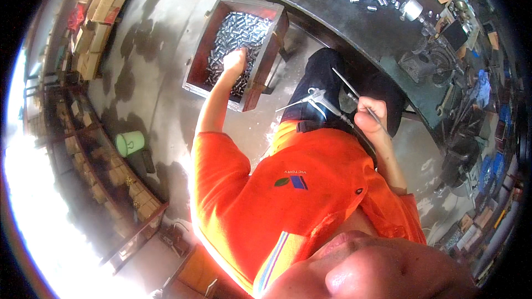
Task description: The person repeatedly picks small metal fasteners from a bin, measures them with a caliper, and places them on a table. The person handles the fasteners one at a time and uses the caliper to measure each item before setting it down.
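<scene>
down left, left hand point(235, 60) buried among shiny metal cylinders point(244, 27), wooden crate point(197, 61).

small silver cylinders point(238, 33) heaped in box point(263, 66), thin rod point(360, 99) tilted

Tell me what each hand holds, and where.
Right hand holds a thin metal rod near its lower end. Left hand is down among metal parts; grip unclear.

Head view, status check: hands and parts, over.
Left hand down in metal cylinders in wooden crate. Right hand gripping thin rod beside air gun. Nothing obstructing.
</scene>
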### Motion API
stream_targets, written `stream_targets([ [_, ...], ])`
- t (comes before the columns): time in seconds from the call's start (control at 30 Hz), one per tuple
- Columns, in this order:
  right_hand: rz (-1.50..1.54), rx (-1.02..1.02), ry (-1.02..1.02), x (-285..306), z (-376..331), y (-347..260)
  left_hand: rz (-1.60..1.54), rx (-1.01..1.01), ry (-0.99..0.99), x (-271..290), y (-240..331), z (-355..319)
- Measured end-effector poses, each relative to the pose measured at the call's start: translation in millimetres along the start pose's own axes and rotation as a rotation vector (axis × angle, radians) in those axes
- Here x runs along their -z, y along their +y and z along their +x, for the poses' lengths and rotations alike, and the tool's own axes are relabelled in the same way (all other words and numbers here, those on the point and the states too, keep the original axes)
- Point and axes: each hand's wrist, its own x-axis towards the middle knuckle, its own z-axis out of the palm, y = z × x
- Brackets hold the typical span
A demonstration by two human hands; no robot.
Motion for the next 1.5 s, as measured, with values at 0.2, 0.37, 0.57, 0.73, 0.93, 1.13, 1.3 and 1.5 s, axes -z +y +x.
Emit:
stream_targets([
  [0.2, -0.009, -0.016, -0.010, -5, 4, -4, -0.003, 0.160, -0.177, 16, 13, 10],
  [0.37, 0.025, 0.007, -0.003, -5, 2, -4, -0.087, 0.199, -0.155, 36, 16, 4],
  [0.57, -0.054, 0.022, 0.036, 0, 0, -3, -0.180, 0.301, 0.040, 57, 8, -11],
  [0.73, -0.118, 0.049, 0.028, -5, 5, 5, -1.162, 0.272, 0.135, 113, 34, -38],
  [0.93, -0.072, 0.110, -0.027, -10, 13, -11, -1.973, -0.113, -0.191, 165, 135, -76],
  [1.13, -0.096, 0.129, -0.051, -6, 12, -14, -2.322, -0.001, -0.727, 138, 216, -91],
  [1.3, -0.082, 0.091, -0.035, -1, 7, -13, -2.264, -0.019, -0.726, 138, 229, -93],
  [1.5, -0.224, 0.129, -0.031, -4, 8, -14, -1.799, -0.229, -0.589, 154, 226, -90],
])
